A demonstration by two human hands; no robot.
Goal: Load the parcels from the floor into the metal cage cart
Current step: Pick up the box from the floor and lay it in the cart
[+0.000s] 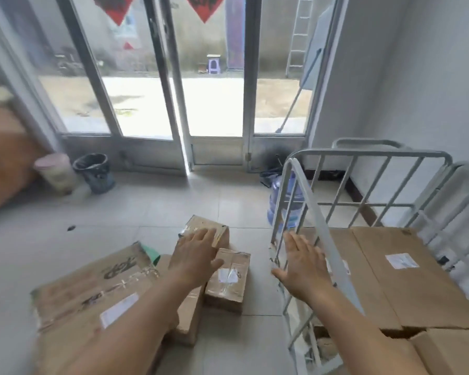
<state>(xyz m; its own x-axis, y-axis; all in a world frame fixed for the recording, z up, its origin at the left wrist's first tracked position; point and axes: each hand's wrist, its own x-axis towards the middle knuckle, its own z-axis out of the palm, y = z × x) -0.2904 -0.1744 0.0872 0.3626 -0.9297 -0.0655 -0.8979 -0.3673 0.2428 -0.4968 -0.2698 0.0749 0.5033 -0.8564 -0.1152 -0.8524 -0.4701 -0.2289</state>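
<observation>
Several brown cardboard parcels lie on the tiled floor. A small taped parcel (pixel 219 228) is farthest, a labelled small parcel (pixel 228 280) sits nearer, a mid parcel (pixel 188 315) lies under my left arm, and a large printed box (pixel 92 296) is at the left. My left hand (pixel 197 255) hovers open, palm down, over the two small parcels. My right hand (pixel 303 266) is open in front of the white metal cage cart's (pixel 303 196) side rail. Inside the cart lie large flat parcels (pixel 398 272).
Glass doors stand ahead, one leaf ajar. A black bin (pixel 94 171) and a pale bucket (pixel 56 171) sit left of the doors. A blue water jug (pixel 284 201) stands behind the cart. Brown furniture (pixel 3 155) is at the far left.
</observation>
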